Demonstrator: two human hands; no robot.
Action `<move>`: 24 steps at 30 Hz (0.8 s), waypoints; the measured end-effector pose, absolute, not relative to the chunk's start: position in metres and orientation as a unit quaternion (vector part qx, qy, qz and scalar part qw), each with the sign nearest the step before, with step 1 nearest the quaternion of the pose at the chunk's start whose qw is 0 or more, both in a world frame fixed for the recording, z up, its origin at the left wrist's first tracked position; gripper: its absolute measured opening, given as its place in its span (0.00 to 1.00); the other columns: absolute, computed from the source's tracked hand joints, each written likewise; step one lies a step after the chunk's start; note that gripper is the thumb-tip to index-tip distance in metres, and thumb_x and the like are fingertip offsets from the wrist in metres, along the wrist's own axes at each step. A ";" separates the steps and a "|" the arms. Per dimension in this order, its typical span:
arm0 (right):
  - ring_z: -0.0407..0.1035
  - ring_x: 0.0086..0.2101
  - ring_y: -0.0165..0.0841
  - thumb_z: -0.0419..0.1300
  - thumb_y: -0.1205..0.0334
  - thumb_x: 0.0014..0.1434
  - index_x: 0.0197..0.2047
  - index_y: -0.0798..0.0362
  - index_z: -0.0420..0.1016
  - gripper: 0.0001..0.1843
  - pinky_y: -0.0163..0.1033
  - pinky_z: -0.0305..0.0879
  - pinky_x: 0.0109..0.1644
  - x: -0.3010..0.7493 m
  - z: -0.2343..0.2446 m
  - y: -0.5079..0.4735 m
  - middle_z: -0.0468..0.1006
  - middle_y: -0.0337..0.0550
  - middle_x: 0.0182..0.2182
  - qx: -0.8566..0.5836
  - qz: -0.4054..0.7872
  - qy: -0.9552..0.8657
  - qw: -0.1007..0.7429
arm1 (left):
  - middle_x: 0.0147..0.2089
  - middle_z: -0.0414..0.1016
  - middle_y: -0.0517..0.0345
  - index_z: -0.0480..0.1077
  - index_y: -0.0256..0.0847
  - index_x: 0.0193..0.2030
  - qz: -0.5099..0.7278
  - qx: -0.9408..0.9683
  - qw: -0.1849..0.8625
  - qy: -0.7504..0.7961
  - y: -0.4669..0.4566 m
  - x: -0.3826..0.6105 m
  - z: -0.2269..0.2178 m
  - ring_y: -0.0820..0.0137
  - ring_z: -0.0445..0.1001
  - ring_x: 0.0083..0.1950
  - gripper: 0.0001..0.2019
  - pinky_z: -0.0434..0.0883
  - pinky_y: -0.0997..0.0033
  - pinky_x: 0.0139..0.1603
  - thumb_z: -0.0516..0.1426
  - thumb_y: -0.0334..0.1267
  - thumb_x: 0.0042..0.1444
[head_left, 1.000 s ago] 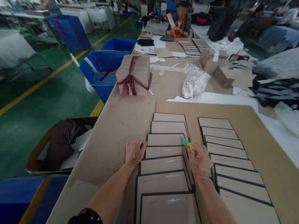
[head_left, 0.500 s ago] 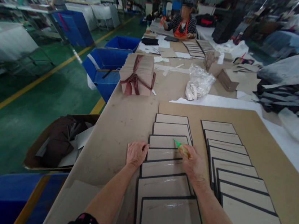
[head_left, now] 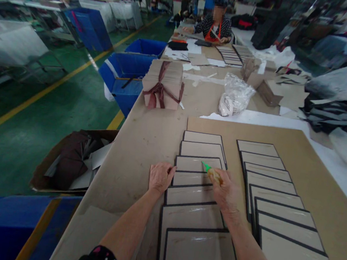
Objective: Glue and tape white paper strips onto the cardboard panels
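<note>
On the desk [head_left: 134, 142], at the left row of overlapping boards [head_left: 195, 198], the right hand [head_left: 225, 191] was wrapped around a small bottle [head_left: 215, 175], its green nozzle [head_left: 206, 167] at or just above one board's face. The left hand [head_left: 160, 177] lay loosely curled against the row's left edge; whether it pinched a board could not be told. Glossy streaks [head_left: 201, 238] marked nearer boards. Doing this well probably called for a light, even squeeze, a low nozzle, and a left hand steadying the edge, clear of the nozzle's path.
</note>
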State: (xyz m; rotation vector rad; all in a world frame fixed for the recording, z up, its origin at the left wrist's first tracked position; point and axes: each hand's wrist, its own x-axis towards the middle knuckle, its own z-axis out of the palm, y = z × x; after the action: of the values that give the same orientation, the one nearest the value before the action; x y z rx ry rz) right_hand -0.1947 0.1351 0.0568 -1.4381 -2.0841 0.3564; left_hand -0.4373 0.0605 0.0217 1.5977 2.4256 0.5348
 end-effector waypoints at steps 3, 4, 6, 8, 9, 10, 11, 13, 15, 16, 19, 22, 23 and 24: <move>0.70 0.33 0.33 0.55 0.56 0.66 0.46 0.47 0.78 0.12 0.34 0.58 0.33 -0.224 0.059 0.125 0.76 0.41 0.35 -0.496 0.149 -0.808 0.281 | 0.37 0.79 0.56 0.71 0.45 0.31 0.178 0.536 0.095 0.820 0.061 -0.437 0.021 0.62 0.72 0.45 0.16 0.59 0.61 0.48 0.52 0.50 0.66; 0.69 0.32 0.32 0.55 0.56 0.66 0.46 0.47 0.78 0.11 0.34 0.57 0.32 -0.234 0.060 0.122 0.75 0.41 0.35 -0.486 0.153 -0.815 0.278 | 0.37 0.79 0.56 0.71 0.45 0.31 0.177 0.536 0.094 0.820 0.060 -0.437 0.021 0.62 0.72 0.45 0.16 0.59 0.61 0.48 0.52 0.50 0.66; 0.68 0.30 0.30 0.56 0.58 0.66 0.47 0.47 0.78 0.11 0.34 0.56 0.31 -0.248 0.062 0.118 0.75 0.41 0.35 -0.472 0.159 -0.824 0.270 | 0.37 0.79 0.56 0.71 0.45 0.31 0.175 0.534 0.092 0.822 0.060 -0.437 0.021 0.63 0.72 0.45 0.16 0.59 0.61 0.48 0.52 0.50 0.66; 0.68 0.29 0.30 0.56 0.59 0.66 0.47 0.47 0.78 0.11 0.33 0.56 0.31 -0.252 0.064 0.118 0.75 0.41 0.35 -0.465 0.164 -0.829 0.264 | 0.37 0.79 0.56 0.71 0.45 0.32 0.175 0.532 0.092 0.823 0.060 -0.437 0.020 0.63 0.72 0.45 0.16 0.59 0.61 0.49 0.51 0.50 0.66; 0.68 0.29 0.30 0.56 0.59 0.66 0.47 0.47 0.78 0.11 0.33 0.56 0.31 -0.250 0.065 0.119 0.75 0.41 0.36 -0.464 0.164 -0.829 0.264 | 0.38 0.79 0.56 0.71 0.45 0.32 0.175 0.532 0.093 0.824 0.060 -0.437 0.020 0.63 0.72 0.45 0.16 0.59 0.61 0.49 0.52 0.50 0.66; 0.69 0.30 0.30 0.56 0.58 0.66 0.48 0.47 0.78 0.11 0.33 0.56 0.32 -0.246 0.065 0.121 0.75 0.41 0.36 -0.467 0.162 -0.828 0.266 | 0.38 0.79 0.56 0.71 0.45 0.32 0.175 0.531 0.095 0.823 0.060 -0.437 0.020 0.63 0.72 0.45 0.16 0.59 0.61 0.49 0.52 0.50 0.66; 0.69 0.31 0.31 0.56 0.58 0.66 0.48 0.47 0.78 0.11 0.33 0.57 0.32 -0.242 0.065 0.122 0.75 0.41 0.36 -0.472 0.159 -0.825 0.269 | 0.38 0.79 0.56 0.71 0.45 0.32 0.176 0.531 0.096 0.823 0.060 -0.437 0.020 0.62 0.72 0.45 0.16 0.59 0.61 0.49 0.52 0.50 0.66; 0.69 0.31 0.32 0.56 0.56 0.67 0.47 0.48 0.78 0.12 0.34 0.57 0.32 -0.235 0.064 0.124 0.75 0.41 0.36 -0.482 0.153 -0.818 0.275 | 0.38 0.79 0.56 0.72 0.45 0.32 0.178 0.531 0.098 0.823 0.060 -0.436 0.020 0.62 0.72 0.46 0.16 0.59 0.61 0.49 0.52 0.50 0.66; 0.69 0.31 0.32 0.56 0.56 0.67 0.47 0.48 0.78 0.12 0.34 0.57 0.32 -0.237 0.064 0.123 0.75 0.41 0.36 -0.484 0.154 -0.817 0.273 | 0.38 0.79 0.56 0.72 0.45 0.32 0.178 0.530 0.098 0.823 0.061 -0.436 0.020 0.63 0.72 0.46 0.16 0.59 0.61 0.49 0.53 0.50 0.66; 0.69 0.31 0.31 0.56 0.56 0.67 0.47 0.48 0.78 0.11 0.34 0.56 0.32 -0.240 0.063 0.121 0.75 0.41 0.36 -0.482 0.158 -0.819 0.269 | 0.38 0.79 0.56 0.72 0.45 0.32 0.178 0.529 0.098 0.824 0.061 -0.436 0.021 0.63 0.72 0.46 0.16 0.59 0.61 0.49 0.53 0.50 0.66; 0.69 0.30 0.31 0.56 0.58 0.67 0.48 0.47 0.77 0.11 0.34 0.56 0.31 -0.254 0.062 0.114 0.76 0.41 0.37 -0.470 0.169 -0.828 0.257 | 0.37 0.79 0.56 0.72 0.45 0.32 0.173 0.528 0.093 0.826 0.061 -0.436 0.021 0.63 0.72 0.45 0.15 0.59 0.62 0.49 0.53 0.50 0.65; 0.69 0.30 0.30 0.57 0.59 0.66 0.49 0.47 0.77 0.11 0.33 0.56 0.31 -0.253 0.061 0.112 0.76 0.41 0.36 -0.466 0.171 -0.827 0.265 | 0.36 0.78 0.57 0.71 0.45 0.31 0.171 0.532 0.087 0.825 0.061 -0.437 0.021 0.64 0.72 0.44 0.15 0.59 0.63 0.48 0.53 0.49 0.65; 0.69 0.30 0.30 0.57 0.59 0.66 0.49 0.47 0.77 0.11 0.33 0.56 0.31 -0.248 0.060 0.114 0.75 0.41 0.36 -0.469 0.167 -0.823 0.272 | 0.36 0.78 0.57 0.71 0.45 0.31 0.171 0.533 0.086 0.824 0.061 -0.437 0.021 0.64 0.72 0.43 0.15 0.58 0.63 0.48 0.54 0.49 0.65; 0.69 0.31 0.31 0.57 0.58 0.66 0.49 0.47 0.78 0.11 0.34 0.56 0.31 -0.242 0.059 0.116 0.75 0.41 0.36 -0.476 0.159 -0.818 0.280 | 0.35 0.78 0.57 0.71 0.45 0.31 0.172 0.535 0.084 0.823 0.061 -0.437 0.021 0.64 0.72 0.43 0.15 0.58 0.63 0.47 0.54 0.49 0.65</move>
State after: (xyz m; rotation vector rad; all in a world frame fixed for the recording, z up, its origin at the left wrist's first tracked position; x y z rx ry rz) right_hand -0.2417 0.1158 0.0593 -1.2772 -2.1948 0.4266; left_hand -0.4367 0.0611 0.0209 1.5952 2.4558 0.5138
